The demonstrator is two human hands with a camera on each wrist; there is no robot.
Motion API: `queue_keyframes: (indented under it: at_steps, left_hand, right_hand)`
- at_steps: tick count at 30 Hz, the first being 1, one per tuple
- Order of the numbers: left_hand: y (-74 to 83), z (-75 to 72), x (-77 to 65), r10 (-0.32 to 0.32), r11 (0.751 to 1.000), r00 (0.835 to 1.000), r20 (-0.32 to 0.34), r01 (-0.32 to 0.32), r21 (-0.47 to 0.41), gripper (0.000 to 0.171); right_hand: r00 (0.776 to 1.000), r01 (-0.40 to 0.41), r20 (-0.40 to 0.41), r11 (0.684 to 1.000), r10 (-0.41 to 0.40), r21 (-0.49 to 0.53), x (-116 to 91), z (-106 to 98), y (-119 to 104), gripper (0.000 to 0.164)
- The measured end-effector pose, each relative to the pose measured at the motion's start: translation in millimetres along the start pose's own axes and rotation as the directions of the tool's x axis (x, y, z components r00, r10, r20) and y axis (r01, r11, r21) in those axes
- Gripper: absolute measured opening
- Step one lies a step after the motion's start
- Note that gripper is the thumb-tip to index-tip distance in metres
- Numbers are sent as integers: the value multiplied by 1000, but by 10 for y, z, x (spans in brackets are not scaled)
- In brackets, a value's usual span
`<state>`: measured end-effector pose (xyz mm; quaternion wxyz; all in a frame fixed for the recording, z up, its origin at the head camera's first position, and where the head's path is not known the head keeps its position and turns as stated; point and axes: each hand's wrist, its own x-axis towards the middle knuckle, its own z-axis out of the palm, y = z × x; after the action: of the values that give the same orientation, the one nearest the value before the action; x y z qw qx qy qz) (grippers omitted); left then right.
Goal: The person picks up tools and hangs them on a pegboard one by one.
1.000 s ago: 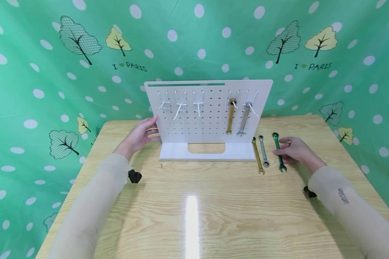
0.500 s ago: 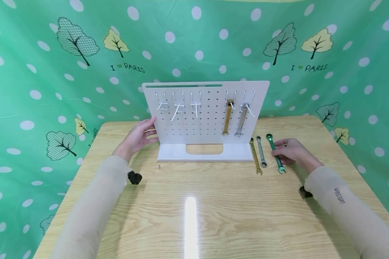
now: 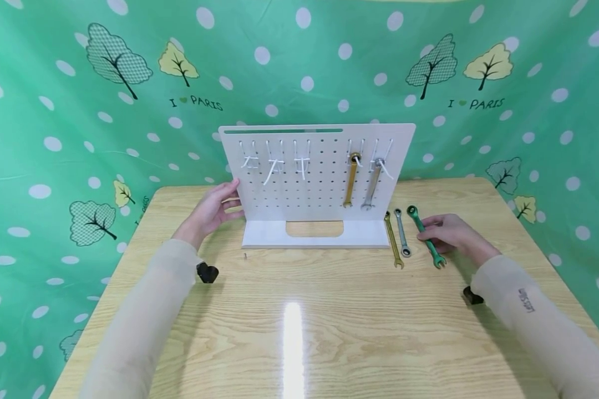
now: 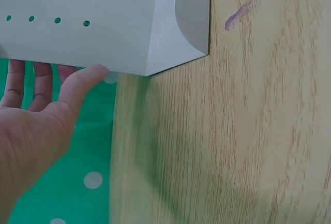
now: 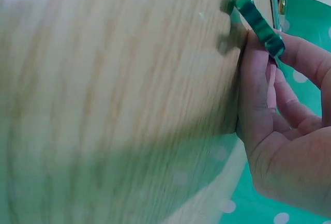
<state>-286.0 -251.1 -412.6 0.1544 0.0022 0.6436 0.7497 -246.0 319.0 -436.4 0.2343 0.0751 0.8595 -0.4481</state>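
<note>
Plainly, the right grip (image 3: 449,233) pinches a green wrench (image 5: 256,22) (glossy), the left grip (image 3: 211,210) a white pegboard (image 3: 324,194).

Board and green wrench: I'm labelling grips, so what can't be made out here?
Head: the right hand covers part of the green wrench.
Left wrist: the board hides fingertips of the left hand.
Left wrist: frame edge cuts off the board.
Head: tiny thing before the board, too small to identify.

Your left hand (image 4: 39,125): some fingertips hidden behind pegboard (image 4: 119,32), itself cropped by left wrist view. Green wrench (image 5: 257,21) blurred in your right wrist view. Table speck (image 3: 245,256) too tiny.
</note>
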Motion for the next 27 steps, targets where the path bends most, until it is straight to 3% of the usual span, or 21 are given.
queue_keyframes:
  at_steps: [14, 27]
  left_hand:
    - [15, 9, -12, -3, 1000, 1000, 5, 2, 6, 46]
    - [48, 3, -39, -27, 999, 1000, 1, 27, 44, 59]
  right_hand:
    - [993, 11, 114, 994, -23, 104, -14, -87, -9, 72]
    - [970, 85, 213, 986, -114, 141, -304, -1, -416, 71]
